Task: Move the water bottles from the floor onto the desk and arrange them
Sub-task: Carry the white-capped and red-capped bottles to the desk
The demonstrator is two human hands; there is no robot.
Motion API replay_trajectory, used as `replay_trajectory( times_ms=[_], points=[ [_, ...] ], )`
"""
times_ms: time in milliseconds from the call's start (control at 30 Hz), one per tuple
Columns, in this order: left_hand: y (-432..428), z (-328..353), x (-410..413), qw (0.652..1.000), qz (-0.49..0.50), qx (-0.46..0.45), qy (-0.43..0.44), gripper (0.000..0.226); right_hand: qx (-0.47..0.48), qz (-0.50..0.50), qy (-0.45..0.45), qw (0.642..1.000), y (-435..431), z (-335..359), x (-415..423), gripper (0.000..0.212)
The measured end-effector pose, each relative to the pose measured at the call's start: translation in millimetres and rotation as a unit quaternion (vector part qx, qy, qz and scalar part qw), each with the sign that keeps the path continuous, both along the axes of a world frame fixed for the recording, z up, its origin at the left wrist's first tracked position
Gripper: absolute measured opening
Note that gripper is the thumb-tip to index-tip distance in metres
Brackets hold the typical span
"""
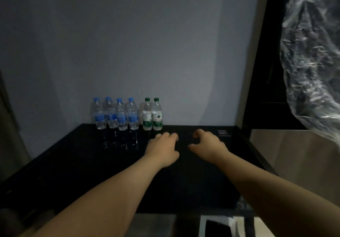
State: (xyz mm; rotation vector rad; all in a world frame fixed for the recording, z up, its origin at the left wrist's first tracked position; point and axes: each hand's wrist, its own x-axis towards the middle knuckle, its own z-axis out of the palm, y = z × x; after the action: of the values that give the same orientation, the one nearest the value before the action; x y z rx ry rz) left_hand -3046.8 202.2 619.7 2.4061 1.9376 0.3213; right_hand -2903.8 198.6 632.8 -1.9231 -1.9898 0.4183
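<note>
Head view: four blue-capped bottles (116,114) and two green-capped bottles (152,115) stand in a row at the back of the counter (202,181), by the wall (165,52). My left hand (161,150) and right hand (208,144) hover just in front, loosely curled, empty. Bottles look full, so probably heavy, thin-walled and slick; I'd grip mid-body.

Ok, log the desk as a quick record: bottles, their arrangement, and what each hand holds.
desk: black, glossy
blue-capped bottles: four, upright, in a row at the back edge
green-capped bottles: two, upright, right of the blue ones
left hand: empty, just in front of the green-capped bottles
right hand: empty, fingers loosely curled, over the desk
</note>
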Motion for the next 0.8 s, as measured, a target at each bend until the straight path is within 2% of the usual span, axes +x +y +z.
replay_trajectory(
  times_ms=[200, 367, 567, 800],
  points=[
    [-55, 8, 49, 0.995, -0.095, 0.004, -0.028, 0.042, 0.003, -0.069, 0.004, 0.998, -66, 1, 56, 0.05],
    [-85, 21, 130, 0.987, -0.159, 0.01, -0.028, 0.043, 0.034, -0.109, -0.028, 0.993, -117, 7, 129, 0.05],
    [-130, 10, 278, 0.964, -0.267, 0.011, -0.015, 0.04, 0.01, -0.21, -0.1, 0.973, -204, -4, 283, 0.048],
    [-220, -22, 486, 0.916, -0.393, 0.025, 0.071, 0.04, -0.04, -0.35, -0.097, 0.931, -323, -29, 462, 0.047]
  ],
)
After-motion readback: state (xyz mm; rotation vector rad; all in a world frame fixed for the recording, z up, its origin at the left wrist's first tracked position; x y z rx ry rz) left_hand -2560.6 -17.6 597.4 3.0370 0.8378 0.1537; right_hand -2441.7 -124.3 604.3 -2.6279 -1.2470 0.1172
